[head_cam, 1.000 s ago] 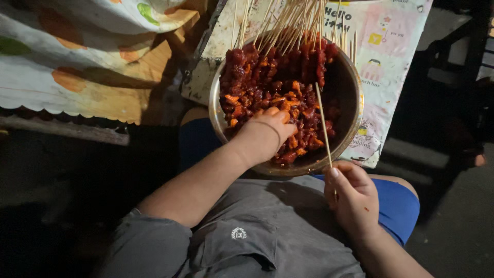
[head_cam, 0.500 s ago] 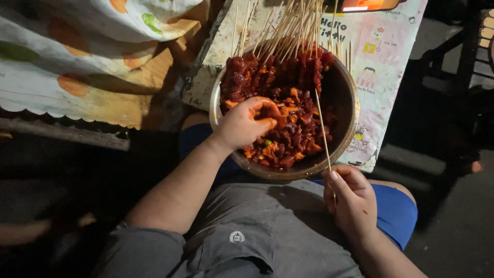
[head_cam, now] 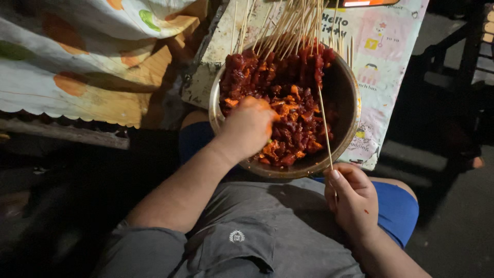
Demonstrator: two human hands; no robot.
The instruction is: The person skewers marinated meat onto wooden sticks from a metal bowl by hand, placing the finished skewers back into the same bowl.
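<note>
1. Tabletop (head_cam: pixel 206 85): a worn, pale slab with a chipped, stained near edge, seen at the upper middle.
2. A printed cloth (head_cam: pixel 381 67) with pink and pastel cartoon panels covers its right part and hangs over the near edge.
3. A round metal bowl (head_cam: pixel 351 90) sits at the near edge, partly on the cloth, overhanging toward the seated person's lap. It is filled with red marinated meat pieces (head_cam: pixel 293 118) and many bamboo skewers (head_cam: pixel 293 23) fanned toward the far side.
4. A flat orange-edged object (head_cam: pixel 370 2) lies on the cloth at the far edge, mostly cut off.
</note>
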